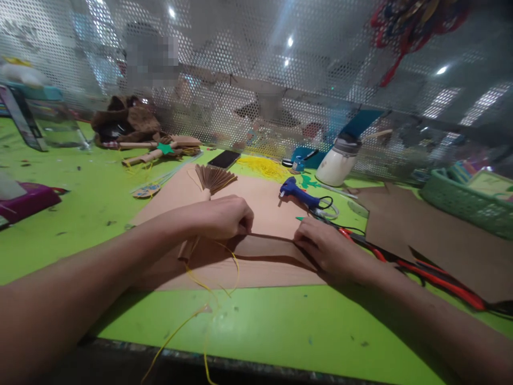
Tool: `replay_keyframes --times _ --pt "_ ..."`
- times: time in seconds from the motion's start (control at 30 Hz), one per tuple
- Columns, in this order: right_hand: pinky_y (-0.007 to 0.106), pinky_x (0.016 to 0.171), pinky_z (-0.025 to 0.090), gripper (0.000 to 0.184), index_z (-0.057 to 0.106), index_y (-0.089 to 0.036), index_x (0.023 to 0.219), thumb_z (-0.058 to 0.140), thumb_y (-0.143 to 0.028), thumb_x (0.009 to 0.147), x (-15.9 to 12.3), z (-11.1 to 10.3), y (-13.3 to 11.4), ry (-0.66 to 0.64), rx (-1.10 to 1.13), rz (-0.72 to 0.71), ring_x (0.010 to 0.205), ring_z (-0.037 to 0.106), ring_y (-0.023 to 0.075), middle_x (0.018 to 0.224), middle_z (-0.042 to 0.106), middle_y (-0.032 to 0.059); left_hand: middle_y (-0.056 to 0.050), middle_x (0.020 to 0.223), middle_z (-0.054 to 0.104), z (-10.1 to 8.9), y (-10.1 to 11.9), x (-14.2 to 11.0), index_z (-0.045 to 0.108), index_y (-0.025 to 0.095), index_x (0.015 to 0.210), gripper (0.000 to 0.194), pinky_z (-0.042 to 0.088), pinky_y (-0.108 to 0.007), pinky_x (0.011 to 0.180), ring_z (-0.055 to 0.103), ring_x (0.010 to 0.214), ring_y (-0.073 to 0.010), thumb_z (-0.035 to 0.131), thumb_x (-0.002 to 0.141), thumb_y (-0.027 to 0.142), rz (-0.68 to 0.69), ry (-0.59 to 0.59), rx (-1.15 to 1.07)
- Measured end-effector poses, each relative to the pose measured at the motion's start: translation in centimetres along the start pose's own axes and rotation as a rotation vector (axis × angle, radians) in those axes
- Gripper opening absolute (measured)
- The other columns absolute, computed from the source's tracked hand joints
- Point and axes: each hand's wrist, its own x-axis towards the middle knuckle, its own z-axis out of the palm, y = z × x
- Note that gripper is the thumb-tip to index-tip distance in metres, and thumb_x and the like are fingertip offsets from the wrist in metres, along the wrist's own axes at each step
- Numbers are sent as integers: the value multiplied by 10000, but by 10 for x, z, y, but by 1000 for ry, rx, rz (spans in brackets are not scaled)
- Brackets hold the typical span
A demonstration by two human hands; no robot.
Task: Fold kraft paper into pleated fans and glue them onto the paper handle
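Observation:
Between my hands a strip of brown paper [272,247] is held by its folded far edge, its near side lifted off the board. My left hand [228,216] pinches the left end of that edge. At the other end my right hand [320,243] is closed on the same strip. Below both lies a tan wooden board [256,198]. A pleated brown paper fan [216,179] with a rolled paper handle lies partly under my left hand and wrist. Yellow string [236,262] trails from near the handle over the table's front edge.
A blue glue gun [298,193] lies beyond my right hand, and red-handled scissors [441,283] beside my right forearm. Brown cardboard [449,230] and a green basket [468,206] stand right. Farther back are a phone [224,159], yellow strands [262,167] and a white bottle [339,163].

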Motion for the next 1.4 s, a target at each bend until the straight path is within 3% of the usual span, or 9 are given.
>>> replay_keyframes --times 0.3,0.5,0.83,1.07,1.23,1.4 --pt "314 683 426 174 523 -190 806 421 -68 875 -12 1 7 15 -39 -19 779 504 192 841 543 67 -38 805 675 -3 -3 -7 685 195 832 189 361 -234 595 560 701 -154 543 728 128 57 -26 122" --pt "328 671 434 106 532 -185 839 463 -108 861 -17 -4 5 -1 -72 -53 781 515 207 849 548 85 -32 764 626 -9 4 -13 641 194 771 153 311 -248 565 501 649 -151 554 683 104 16 -74 163" --pt "315 644 419 121 535 -182 846 446 -103 871 -21 -5 7 1 -101 -89 762 487 193 854 539 81 -45 728 572 -5 13 -21 600 192 696 75 266 -273 517 462 597 -160 539 688 149 67 -5 291" --pt "333 644 375 157 516 -168 760 448 -139 898 -25 2 -3 23 -328 -159 785 464 203 815 528 67 -47 699 598 -7 22 -23 608 190 700 132 274 -281 503 493 573 -171 522 639 111 79 7 388" --pt "329 643 383 155 535 -160 767 450 -140 895 -26 5 -2 31 -345 -156 778 468 194 811 525 63 -51 754 641 -12 12 -21 642 186 737 168 324 -265 539 531 617 -162 492 688 129 74 24 280" --pt "298 558 370 160 563 -151 739 459 -95 847 -24 1 -5 198 -317 -140 668 452 166 743 511 62 -54 949 690 -28 9 -11 669 163 994 304 409 -222 660 600 796 -155 507 739 198 17 80 -163"
